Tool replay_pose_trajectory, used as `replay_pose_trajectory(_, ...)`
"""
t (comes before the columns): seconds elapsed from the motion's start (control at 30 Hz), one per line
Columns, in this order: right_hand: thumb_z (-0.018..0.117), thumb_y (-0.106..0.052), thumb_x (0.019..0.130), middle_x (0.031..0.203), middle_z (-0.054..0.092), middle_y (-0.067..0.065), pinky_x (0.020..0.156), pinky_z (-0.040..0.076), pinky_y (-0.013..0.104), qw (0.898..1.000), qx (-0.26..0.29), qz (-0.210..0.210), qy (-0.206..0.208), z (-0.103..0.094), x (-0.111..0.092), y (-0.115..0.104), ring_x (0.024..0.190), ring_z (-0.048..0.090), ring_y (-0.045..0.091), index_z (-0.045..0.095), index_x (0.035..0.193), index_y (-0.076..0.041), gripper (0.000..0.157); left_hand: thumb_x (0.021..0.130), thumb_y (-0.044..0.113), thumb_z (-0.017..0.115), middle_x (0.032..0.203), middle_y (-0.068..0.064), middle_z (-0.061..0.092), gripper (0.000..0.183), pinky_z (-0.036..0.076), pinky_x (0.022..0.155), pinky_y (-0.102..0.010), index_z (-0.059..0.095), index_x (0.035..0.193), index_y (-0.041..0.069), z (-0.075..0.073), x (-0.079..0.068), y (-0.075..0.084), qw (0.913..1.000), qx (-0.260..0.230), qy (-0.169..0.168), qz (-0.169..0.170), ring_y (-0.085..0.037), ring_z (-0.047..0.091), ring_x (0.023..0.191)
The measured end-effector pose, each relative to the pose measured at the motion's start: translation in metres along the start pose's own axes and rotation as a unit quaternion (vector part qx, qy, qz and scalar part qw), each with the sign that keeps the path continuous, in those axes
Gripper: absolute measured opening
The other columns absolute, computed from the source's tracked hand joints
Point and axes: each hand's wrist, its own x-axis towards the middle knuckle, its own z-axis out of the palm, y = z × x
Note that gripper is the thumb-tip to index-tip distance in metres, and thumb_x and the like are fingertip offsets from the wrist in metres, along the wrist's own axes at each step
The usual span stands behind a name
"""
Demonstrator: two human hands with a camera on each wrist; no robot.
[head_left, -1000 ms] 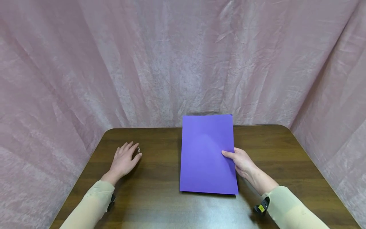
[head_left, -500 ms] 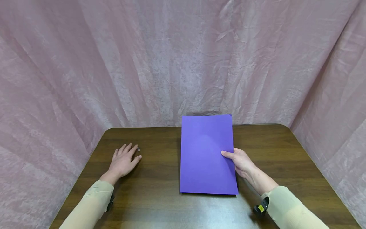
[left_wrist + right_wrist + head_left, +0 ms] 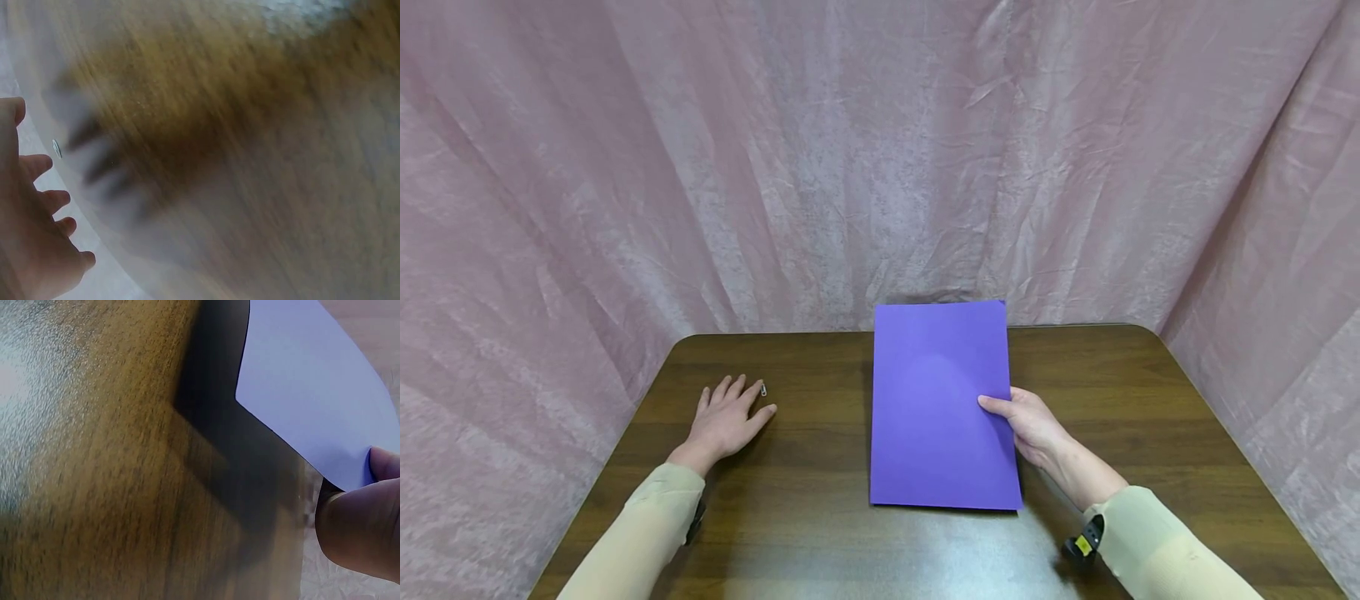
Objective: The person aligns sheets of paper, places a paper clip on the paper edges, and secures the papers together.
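My right hand (image 3: 1036,425) grips the right edge of a purple sheet of paper (image 3: 936,450), thumb on top and fingers underneath. The sheet is held above the table, its shadow showing apart from it in the right wrist view, where the paper (image 3: 300,375) looks pale lavender. On the left, my left hand (image 3: 722,423) hovers over the table, palm down with the fingers spread. A small metal paper clip (image 3: 763,390) lies by its index fingertip in the head view. From the left wrist, the clip (image 3: 57,148) appears just beyond the fingers, and I cannot tell whether they touch it.
Both hands are over a brown wood-grain table (image 3: 820,467) with rounded far corners. Pink curtains (image 3: 820,167) hang close behind its far edge and along the sides. Light glares off the table's near middle. A black device with a yellow mark (image 3: 1084,543) sits at the right wrist.
My left hand dips slightly toward me, then shifts a little to the right, its index fingertip closer to the clip. The purple sheet and right hand drift very slightly left.
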Motion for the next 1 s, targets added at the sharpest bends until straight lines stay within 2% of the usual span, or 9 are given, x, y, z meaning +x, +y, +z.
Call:
replay_pose_trajectory(0.4, 0.063, -0.009, 0.101, 0.089, 0.075, 0.004, 0.071, 0.059, 0.033, 1.0, -0.002, 0.001, 0.002, -0.001, -0.001, -0.001, 0.08, 0.073, 0.017, 0.062, 0.113, -0.003, 0.013, 0.104, 0.061, 0.042, 0.164, -0.027, 0.023, 0.076, 0.001, 0.115, -0.072, 0.036, 0.159, 0.01, 0.0, -0.001, -0.002, 0.9999, 0.013, -0.001, 0.002, -0.05, 0.012, 0.151)
replay_pose_trajectory(0.63, 0.063, -0.009, 0.101, 0.088, 0.075, 0.004, 0.071, 0.059, 0.033, 1.0, -0.006, 0.003, 0.004, -0.001, 0.0, -0.001, 0.08, 0.072, 0.017, 0.062, 0.113, -0.003, 0.013, 0.101, 0.072, 0.03, 0.167, -0.026, 0.012, 0.083, -0.007, 0.111, -0.076, 0.03, 0.162, 0.016, 0.001, -0.006, -0.003, 0.9994, 0.004, -0.036, -0.004, -0.051, 0.003, 0.152)
replay_pose_trajectory(1.0, 0.063, -0.009, 0.101, 0.089, 0.075, 0.003, 0.071, 0.059, 0.033, 1.0, -0.007, 0.006, 0.009, -0.002, 0.001, 0.001, 0.08, 0.072, 0.016, 0.062, 0.113, -0.002, 0.014, 0.101, 0.073, 0.027, 0.167, -0.027, 0.011, 0.087, -0.01, 0.112, -0.075, 0.027, 0.163, 0.012, 0.003, -0.003, 0.009, 0.9992, 0.002, -0.04, -0.008, -0.05, 0.0, 0.152)
